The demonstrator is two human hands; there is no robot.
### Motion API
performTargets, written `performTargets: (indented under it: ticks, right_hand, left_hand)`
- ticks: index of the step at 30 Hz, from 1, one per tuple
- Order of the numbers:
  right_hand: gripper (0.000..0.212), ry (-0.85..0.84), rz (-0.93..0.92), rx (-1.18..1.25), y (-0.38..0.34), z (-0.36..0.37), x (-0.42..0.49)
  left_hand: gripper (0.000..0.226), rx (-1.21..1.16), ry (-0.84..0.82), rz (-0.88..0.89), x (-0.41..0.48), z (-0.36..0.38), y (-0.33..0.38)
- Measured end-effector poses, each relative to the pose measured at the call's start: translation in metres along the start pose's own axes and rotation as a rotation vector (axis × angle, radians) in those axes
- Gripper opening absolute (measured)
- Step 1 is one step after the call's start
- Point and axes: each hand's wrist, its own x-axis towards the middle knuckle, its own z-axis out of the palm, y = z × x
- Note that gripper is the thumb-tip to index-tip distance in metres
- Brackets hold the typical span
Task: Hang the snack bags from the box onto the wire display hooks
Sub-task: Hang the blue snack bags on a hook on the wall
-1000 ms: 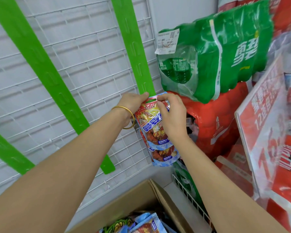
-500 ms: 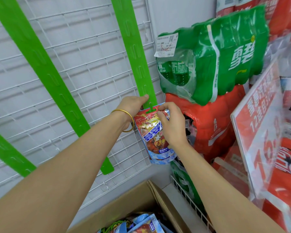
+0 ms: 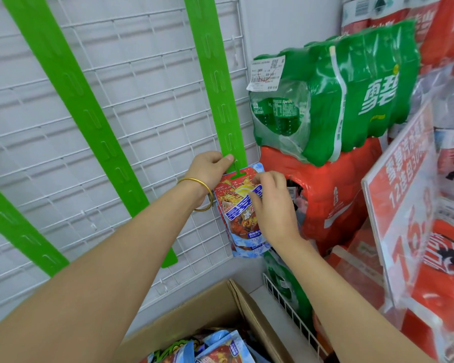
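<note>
Two hands of mine are up at the rack and both are busy. My left hand (image 3: pixel 210 166), with one gold bangle (image 3: pixel 197 182) on its wrist, has its thumb and curled fingers pinched on the bottom end of the right strip (image 3: pixel 215 87). My right hand (image 3: pixel 273 203) has bent fingers closed on the upper front of one snack bag (image 3: pixel 233 213); I cannot see that thumb. The snack bag hangs upright just below the end of the right strip, and a green tab of the strip lies across the bag's red header at its hang slot. Its lower half hangs free in front of the white wire grid (image 3: pixel 131 74). I count three green strips on that grid: the right strip I am holding, a middle strip (image 3: pixel 89 113) and a left strip (image 3: pixel 19 231). All three slant across my view, and I see no bags on the middle or left one. Below my arms stands one open cardboard box (image 3: pixel 220 305) with more snack bags (image 3: pixel 215 349) lying loose in it. At least three show, but they overlap too much for a sure count. To the right, one green shrink-wrapped pack of bottles (image 3: pixel 351 95) bears one white label (image 3: pixel 266 72) and sits on top of a red pack (image 3: pixel 333 195). More red packs are stacked around it, and I cannot tell how many. One red and white sign (image 3: pixel 404 192) leans in front of them at the right edge.
</note>
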Motion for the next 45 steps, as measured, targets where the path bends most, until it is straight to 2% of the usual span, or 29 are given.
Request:
performTargets:
  ticks: [2, 5, 8, 11, 14, 16, 17, 21, 25, 29, 31, 33, 35, 36, 37, 39, 40, 42, 43, 45]
  right_hand:
    - [0.026, -0.014, -0.019, -0.125, -0.001, -0.004, -0.012]
    - [0.024, -0.072, 0.026, -0.261, -0.005, -0.010, -0.030]
    - [0.016, -0.378, 0.078, -0.191, 0.000, -0.002, -0.047]
    - [0.012, -0.792, 0.125, -0.128, 0.006, 0.019, -0.076]
    - [0.028, -1.156, 0.179, -0.235, 0.009, 0.044, -0.116]
    - [0.039, -1.260, 0.222, -0.317, 0.010, 0.059, -0.140]
    - [0.038, -1.274, 0.251, -0.347, 0.011, 0.064, -0.150]
    - [0.039, -1.196, 0.321, -0.384, 0.012, 0.077, -0.170]
    - [0.026, -1.166, 0.423, -0.363, 0.010, 0.083, -0.165]
    - [0.022, -1.042, 0.660, -0.078, 0.010, 0.078, -0.145]
    - [0.017, -0.977, 0.719, 0.063, 0.010, 0.069, -0.133]
    - [0.014, -0.851, 0.707, 0.141, 0.011, 0.063, -0.123]
    - [0.017, -0.660, 0.689, 0.246, 0.009, 0.058, -0.118]
    - [0.018, -0.574, 0.667, 0.301, 0.007, 0.056, -0.117]
    - [0.017, -0.503, 0.637, 0.342, 0.004, 0.054, -0.117]
    - [0.015, -0.419, 0.600, 0.411, -0.001, 0.052, -0.117]
    - [0.014, -0.401, 0.593, 0.428, -0.003, 0.051, -0.116]
    - [0.016, -0.421, 0.547, 0.370, -0.006, 0.048, -0.114]
    - [0.020, -0.441, 0.463, 0.266, -0.006, 0.046, -0.111]
    - [0.035, -0.453, 0.177, 0.041, -0.008, 0.040, -0.103]
  left_hand:
    - [0.007, 0.006, 0.017, 0.056, -0.006, 0.000, -0.004]
    - [0.039, 0.000, 0.108, 0.138, -0.027, -0.003, -0.019]
    - [0.051, 0.123, 0.211, 0.213, -0.054, -0.011, -0.051]
    - [0.044, 0.134, 0.189, 0.103, -0.094, -0.019, -0.095]
    - [0.036, 0.114, 0.102, -0.076, -0.141, -0.021, -0.143]
    - [0.031, 0.081, 0.068, -0.192, -0.166, -0.022, -0.172]
    - [0.028, 0.064, 0.062, -0.243, -0.176, -0.023, -0.184]
    - [0.024, 0.094, 0.001, -0.384, -0.198, -0.031, -0.218]
    - [0.032, 0.160, -0.082, -0.473, -0.208, -0.034, -0.227]
    - [0.045, 0.216, -0.130, -0.541, -0.213, -0.035, -0.230]
    - [0.057, 0.183, -0.089, -0.579, -0.212, -0.033, -0.231]
    - [0.066, 0.022, -0.014, -0.684, -0.209, -0.032, -0.228]
    - [0.073, -0.356, 0.015, -0.863, -0.204, -0.031, -0.220]
    - [0.066, -0.531, -0.026, -0.919, -0.202, -0.032, -0.214]
    - [0.049, -0.656, -0.066, -0.927, -0.200, -0.032, -0.209]
    - [0.014, -0.757, -0.073, -0.857, -0.195, -0.029, -0.198]
    - [0.006, -0.724, -0.041, -0.794, -0.190, -0.029, -0.194]
    - [0.010, -0.432, 0.043, -0.624, -0.176, -0.032, -0.192]
    - [0.012, -0.275, 0.070, -0.523, -0.169, -0.036, -0.188]
    - [0.019, -0.122, 0.070, -0.358, -0.157, -0.044, -0.174]
